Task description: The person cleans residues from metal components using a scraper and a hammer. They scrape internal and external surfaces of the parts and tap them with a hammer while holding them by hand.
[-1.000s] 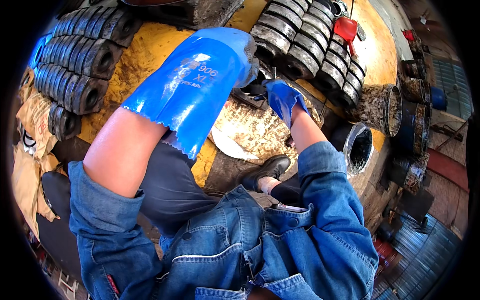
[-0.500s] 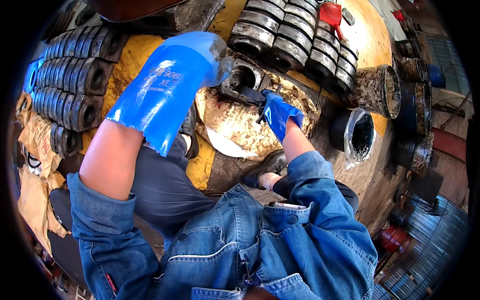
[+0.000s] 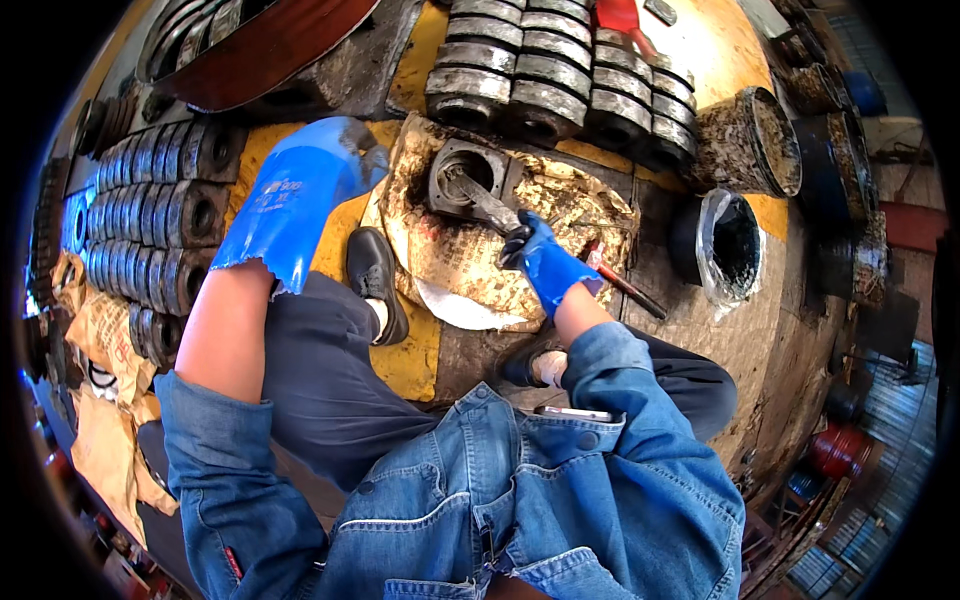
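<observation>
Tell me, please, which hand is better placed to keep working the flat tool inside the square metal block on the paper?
The right hand: it grips the flat tool, whose tip sits in the square metal block. The left hand is off to the block's left, apparently holding nothing.

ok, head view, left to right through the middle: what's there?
Stacked metal rings → left hand → black shoe → square metal housing → right hand → red-handled tool → plastic-lined bucket.
</observation>
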Available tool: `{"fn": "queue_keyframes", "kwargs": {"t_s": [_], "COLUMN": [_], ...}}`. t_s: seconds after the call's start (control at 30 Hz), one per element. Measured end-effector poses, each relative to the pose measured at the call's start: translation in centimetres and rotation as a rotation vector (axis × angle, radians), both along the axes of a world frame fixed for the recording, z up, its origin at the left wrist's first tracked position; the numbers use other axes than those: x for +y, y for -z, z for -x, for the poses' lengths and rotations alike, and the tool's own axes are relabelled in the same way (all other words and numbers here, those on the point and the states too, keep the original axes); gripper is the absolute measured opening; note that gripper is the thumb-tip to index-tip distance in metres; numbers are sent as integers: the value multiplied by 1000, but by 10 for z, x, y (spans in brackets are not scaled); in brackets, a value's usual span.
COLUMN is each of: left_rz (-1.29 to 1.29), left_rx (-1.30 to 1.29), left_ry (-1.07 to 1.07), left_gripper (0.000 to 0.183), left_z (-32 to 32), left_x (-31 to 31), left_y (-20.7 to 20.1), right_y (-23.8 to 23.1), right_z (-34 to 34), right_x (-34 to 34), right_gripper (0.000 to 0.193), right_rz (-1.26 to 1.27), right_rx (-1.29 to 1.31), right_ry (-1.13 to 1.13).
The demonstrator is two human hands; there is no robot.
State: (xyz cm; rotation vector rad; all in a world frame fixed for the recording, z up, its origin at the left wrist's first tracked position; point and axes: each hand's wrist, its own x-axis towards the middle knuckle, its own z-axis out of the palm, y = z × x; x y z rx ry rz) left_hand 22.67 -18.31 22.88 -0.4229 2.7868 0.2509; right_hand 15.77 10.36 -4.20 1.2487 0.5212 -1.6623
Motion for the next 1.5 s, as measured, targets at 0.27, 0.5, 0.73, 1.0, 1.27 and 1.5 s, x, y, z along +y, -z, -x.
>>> {"fn": "queue_keyframes", "kwargs": {"t_s": [0.27,0.5,0.73,1.0,1.27,1.5], "left_rz": [-101,-36,-43,-49,-93,-93], "left_rx": [-7,-52,-38,117,310,168], "left_ry": [16,24,89,55,18,64], "left_gripper": [26,27,26,27,26,33], "left_z": [6,8,7,-5,-25,-12], "left_x": [9,11,5,6,-18,-12], "left_y": [6,7,15,-2,15,5], "right_y": [-124,-201,-95,-132,-222,-115], "right_z": [82,48,74,55,24,43], "right_x": [191,290,348,274,73,-29], "right_gripper": [30,34,33,25,31,31], "right_rz": [-430,-1112,-1818,-1545,-1120,-741], "right_rx": [614,1030,942,1287,1180,1440], "right_ry": [-126,34,-1033,-1670,-1264,-2328]}}
